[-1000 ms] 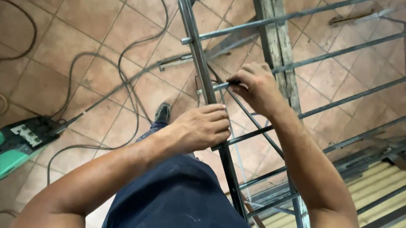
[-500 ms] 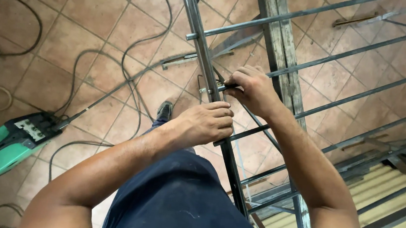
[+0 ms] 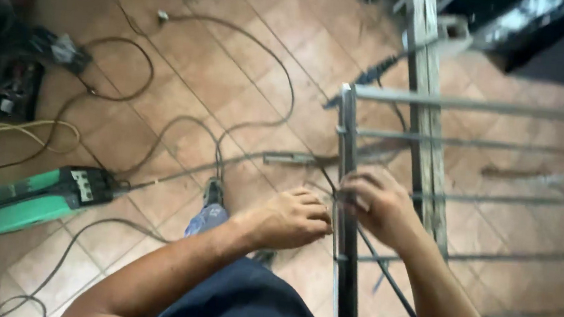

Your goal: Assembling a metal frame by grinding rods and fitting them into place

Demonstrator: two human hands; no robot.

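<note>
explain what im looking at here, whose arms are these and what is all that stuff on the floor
The picture comes from a camera worn on a person's head, looking down, so the two bare arms are that person's own. Both hands meet at a grey metal frame of thin bars standing in front of them. The left hand is curled against the frame's upright post, and the right hand closes around the same spot from the other side. A thin dark rod runs down from under the right hand; exactly what each hand grips is too blurred to tell. Below lies a brown tiled floor with a green box-shaped power tool, looping black cables and a pale yellow cord.
</note>
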